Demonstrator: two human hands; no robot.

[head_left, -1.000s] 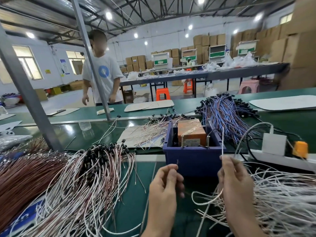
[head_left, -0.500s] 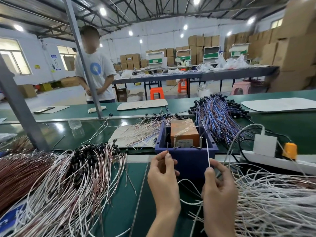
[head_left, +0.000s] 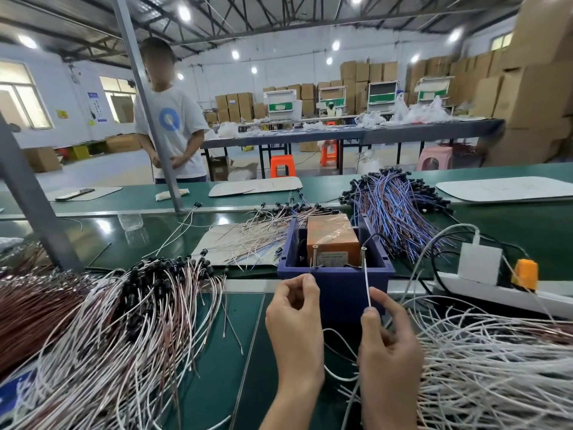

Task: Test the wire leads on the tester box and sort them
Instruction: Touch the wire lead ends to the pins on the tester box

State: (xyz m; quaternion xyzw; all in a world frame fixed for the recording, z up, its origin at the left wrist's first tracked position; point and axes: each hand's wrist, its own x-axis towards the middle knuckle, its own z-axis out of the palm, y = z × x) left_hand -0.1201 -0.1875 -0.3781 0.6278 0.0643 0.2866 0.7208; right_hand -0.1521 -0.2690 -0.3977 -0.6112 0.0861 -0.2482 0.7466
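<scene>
Head view, bottom centre of the frame: the left grip (head_left: 294, 324) pinches one thin end of the white wire lead (head_left: 366, 283) between thumb and forefinger. The right grip (head_left: 389, 346) pinches the other end, which stands upright above its fingertips. Both tips reach the metal posts (head_left: 314, 256) of the orange tester box (head_left: 331, 240), in the blue bin (head_left: 338, 293) just above the grips. Whether they make contact is too fine to tell. Loose white leads (head_left: 496, 367) heap at lower right and black-capped leads (head_left: 124, 336) at lower left, on the green worktop (head_left: 235, 336).

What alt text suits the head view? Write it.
A left hand and right hand each pinch an end of a white wire lead near the metal posts of an orange tester box in a blue bin. Lead piles flank it on a green bench.
</scene>
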